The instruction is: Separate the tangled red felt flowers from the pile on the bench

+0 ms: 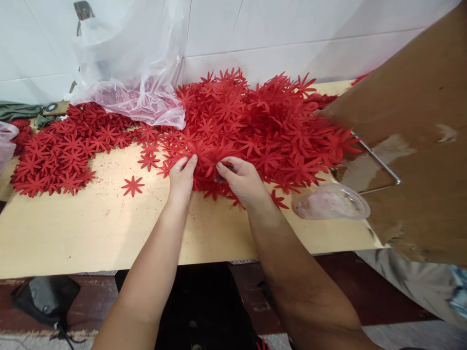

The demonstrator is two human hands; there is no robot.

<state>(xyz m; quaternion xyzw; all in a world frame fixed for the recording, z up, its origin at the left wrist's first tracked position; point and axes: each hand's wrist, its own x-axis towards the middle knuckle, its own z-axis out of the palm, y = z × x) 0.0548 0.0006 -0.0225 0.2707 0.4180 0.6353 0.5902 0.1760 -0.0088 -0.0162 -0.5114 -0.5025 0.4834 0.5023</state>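
A large heap of red flower-shaped cutouts (251, 112), each with several narrow petals, fills the middle of the table against the wall. At its front edge my left hand (183, 172) is closed, thumb pressed to the fingers on a red flower cutout (199, 154). A short way to the right, my right hand (241, 177) pinches at red petals with thumb and forefinger. Whether both hands grip the same cutout I cannot tell against the red behind. One single cutout (133, 186) lies flat on the table left of my hands.
A second red pile (62, 150) covers the table's left side. Behind it a clear plastic bag (134, 82) hangs against the wall. A clear plastic container (332, 201) sits at the right, beside a brown board (412, 131) with a metal rod (379, 160). The table's front edge (91, 270) is close below.
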